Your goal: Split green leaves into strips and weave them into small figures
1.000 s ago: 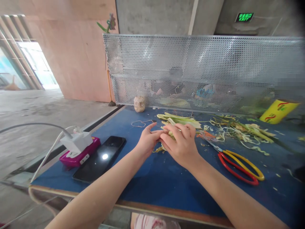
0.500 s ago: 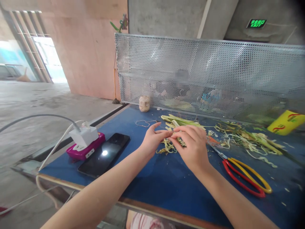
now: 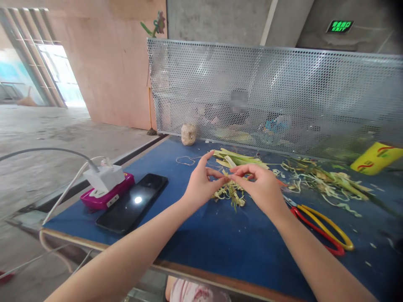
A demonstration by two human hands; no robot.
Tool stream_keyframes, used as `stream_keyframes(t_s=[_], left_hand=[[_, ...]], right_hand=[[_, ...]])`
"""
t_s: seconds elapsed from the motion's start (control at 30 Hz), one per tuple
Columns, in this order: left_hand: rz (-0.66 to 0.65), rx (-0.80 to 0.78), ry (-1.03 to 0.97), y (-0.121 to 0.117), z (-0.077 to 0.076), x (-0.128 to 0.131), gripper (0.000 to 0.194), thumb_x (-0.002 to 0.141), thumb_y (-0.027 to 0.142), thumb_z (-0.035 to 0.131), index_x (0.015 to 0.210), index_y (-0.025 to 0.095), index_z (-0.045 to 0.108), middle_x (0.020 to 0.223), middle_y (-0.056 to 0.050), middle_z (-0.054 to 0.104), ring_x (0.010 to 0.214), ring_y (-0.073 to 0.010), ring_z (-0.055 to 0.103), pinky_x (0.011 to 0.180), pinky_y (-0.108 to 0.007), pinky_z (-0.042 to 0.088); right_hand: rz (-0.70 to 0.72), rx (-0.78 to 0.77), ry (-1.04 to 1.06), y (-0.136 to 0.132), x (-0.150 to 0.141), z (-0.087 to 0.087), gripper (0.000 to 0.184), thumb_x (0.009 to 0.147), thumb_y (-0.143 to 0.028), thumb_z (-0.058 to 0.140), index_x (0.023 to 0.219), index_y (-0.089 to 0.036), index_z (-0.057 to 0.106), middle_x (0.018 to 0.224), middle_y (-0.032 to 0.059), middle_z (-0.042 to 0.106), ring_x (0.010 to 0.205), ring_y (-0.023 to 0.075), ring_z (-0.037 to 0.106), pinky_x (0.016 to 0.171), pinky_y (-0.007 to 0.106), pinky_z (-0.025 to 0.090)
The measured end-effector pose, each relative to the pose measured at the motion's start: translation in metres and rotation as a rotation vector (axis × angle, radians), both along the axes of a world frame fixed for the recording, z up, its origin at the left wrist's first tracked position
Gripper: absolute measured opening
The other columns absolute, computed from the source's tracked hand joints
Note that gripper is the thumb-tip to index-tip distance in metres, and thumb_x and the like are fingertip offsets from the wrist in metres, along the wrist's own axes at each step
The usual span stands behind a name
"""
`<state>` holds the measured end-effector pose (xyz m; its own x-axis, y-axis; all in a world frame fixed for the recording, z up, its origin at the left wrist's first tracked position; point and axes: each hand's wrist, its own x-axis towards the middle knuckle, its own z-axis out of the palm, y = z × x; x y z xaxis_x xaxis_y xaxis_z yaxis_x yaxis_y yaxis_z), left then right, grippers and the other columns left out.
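Observation:
My left hand [image 3: 203, 182] and my right hand [image 3: 258, 186] meet over the middle of the table, thumbs and fingertips pinched together. Between them is a pale yellow-green plant piece of knotted or curled leaf strips [image 3: 234, 196], which hangs below the fingertips. The exact spot of the pinch is small and partly hidden by fingers. Just behind the hands lies a bundle of flat green leaf strips [image 3: 241, 157]. Scissors with one red and one yellow handle [image 3: 330, 228] rest beside my right wrist, their blades partly covered.
A black phone [image 3: 134, 203] lies at left, beside a magenta power strip [image 3: 107, 195] with a white charger [image 3: 103, 178] and cables. A pale lump [image 3: 188, 134] stands before the perforated metal screen [image 3: 267, 92]. Leaf scraps [image 3: 327, 182] and a yellow roll [image 3: 376, 158] are at right.
My right hand's fingers have spread a little and turned, and more of the plant piece shows beneath them. The whole view has shifted slightly.

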<state>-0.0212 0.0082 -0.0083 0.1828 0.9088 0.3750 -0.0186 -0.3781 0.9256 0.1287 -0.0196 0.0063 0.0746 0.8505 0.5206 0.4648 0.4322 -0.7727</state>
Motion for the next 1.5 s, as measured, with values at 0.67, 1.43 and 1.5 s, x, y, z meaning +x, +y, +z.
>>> stream_keyframes(t_s=[0.67, 1.43, 1.5], left_hand=[[-0.151, -0.047, -0.138, -0.008, 0.011, 0.001, 0.069, 0.062, 0.015, 0.071, 0.122, 0.016, 0.036, 0.061, 0.0, 0.066, 0.058, -0.0124, 0.061, 0.062, -0.024, 0.048], [-0.2, -0.07, -0.202, -0.008, 0.013, 0.001, 0.068, 0.062, 0.014, 0.072, 0.121, 0.016, 0.038, 0.06, 0.003, 0.063, 0.057, -0.0102, 0.06, 0.062, -0.024, 0.049], [-0.217, -0.045, -0.205, -0.008, 0.013, 0.001, 0.069, 0.062, 0.014, 0.072, 0.121, 0.015, 0.038, 0.06, 0.003, 0.062, 0.059, -0.0111, 0.06, 0.062, -0.025, 0.048]], right_hand=[[0.24, -0.233, 0.485, 0.008, 0.009, 0.007, 0.024, 0.067, -0.032, 0.068, 0.084, -0.019, 0.058, 0.073, 0.0033, 0.067, 0.06, 0.0143, 0.06, 0.059, 0.031, 0.048], [0.698, -0.839, 0.667, 0.012, 0.021, -0.006, 0.022, 0.061, -0.028, 0.076, 0.075, -0.017, 0.063, 0.059, -0.0039, 0.053, 0.053, 0.0058, 0.05, 0.046, 0.018, 0.038], [0.693, -0.86, 0.654, 0.012, 0.021, -0.006, 0.025, 0.058, -0.029, 0.077, 0.074, -0.017, 0.062, 0.059, -0.0041, 0.053, 0.054, 0.006, 0.05, 0.047, 0.018, 0.039]])
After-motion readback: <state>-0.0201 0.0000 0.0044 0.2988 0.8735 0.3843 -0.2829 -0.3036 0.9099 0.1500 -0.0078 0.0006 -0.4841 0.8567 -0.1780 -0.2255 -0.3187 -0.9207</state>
